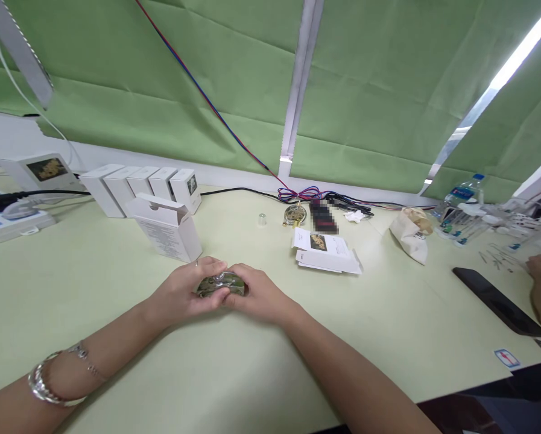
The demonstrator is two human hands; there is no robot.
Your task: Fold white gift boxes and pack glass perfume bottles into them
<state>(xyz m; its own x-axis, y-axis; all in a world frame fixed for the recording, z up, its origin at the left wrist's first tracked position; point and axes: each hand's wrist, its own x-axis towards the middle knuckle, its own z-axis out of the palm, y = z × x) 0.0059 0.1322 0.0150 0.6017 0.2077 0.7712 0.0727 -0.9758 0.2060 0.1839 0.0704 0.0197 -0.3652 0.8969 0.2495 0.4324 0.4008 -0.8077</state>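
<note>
Gripping a glossy, rounded clear glass bottle (pixel 228 284), left fingers (pixel 216 266) and right fingers (pixel 243 271) clamping its smooth sides.

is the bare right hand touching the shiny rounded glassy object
Touching. The head view shows the bare right hand gripping the right end of the shiny rounded glassy object.

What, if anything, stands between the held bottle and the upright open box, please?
Only the left hand, whose fingers wrap the bottle on the side facing the open box. Beyond it, nothing visible stands in the way. The right hand also holds the bottle directly.
</note>
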